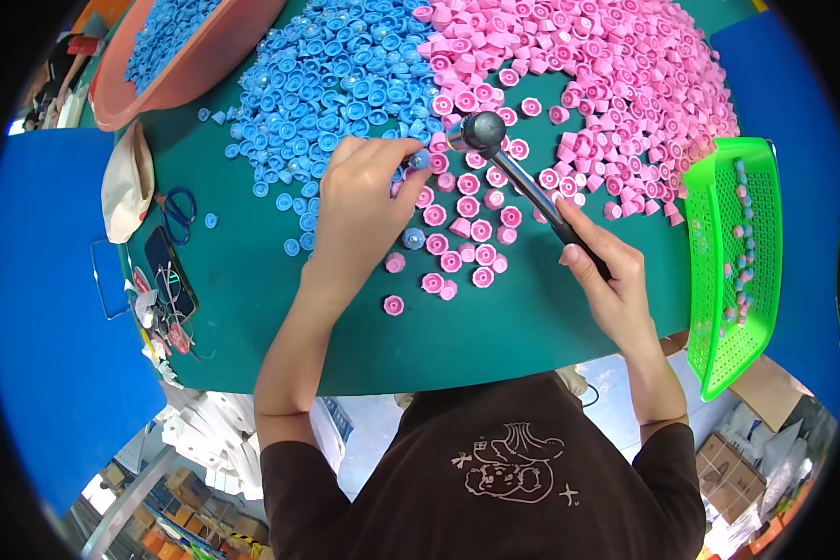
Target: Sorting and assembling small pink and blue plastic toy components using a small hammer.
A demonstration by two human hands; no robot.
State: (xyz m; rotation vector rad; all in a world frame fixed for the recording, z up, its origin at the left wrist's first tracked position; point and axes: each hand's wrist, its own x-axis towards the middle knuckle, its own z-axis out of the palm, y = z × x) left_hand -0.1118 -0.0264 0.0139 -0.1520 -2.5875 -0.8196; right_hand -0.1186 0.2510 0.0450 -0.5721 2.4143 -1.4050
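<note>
My left hand [364, 201] pinches a small blue plastic cap [418, 160] between thumb and fingers, above the loose pink pieces. In my right hand [611, 275] is a mallet [523, 179] with a dark handle and a round black head, held close beside the cap. Whether the mallet touches the cap, I cannot tell. Under and around both hands lie scattered pink plastic cups [434, 216], most with the hollow side up. One blue piece [413, 238] sits among them. Behind stand a heap of blue caps [336, 75] and a heap of pink cups [625, 84].
A green basket [779, 252] with blue and pink pieces stands at the right. At the far left is a salmon-coloured basin [191, 79] of blue caps. A white pouch [126, 187], blue-handled scissors [179, 210] and a phone [170, 271] lie along the left edge of the green table [420, 359].
</note>
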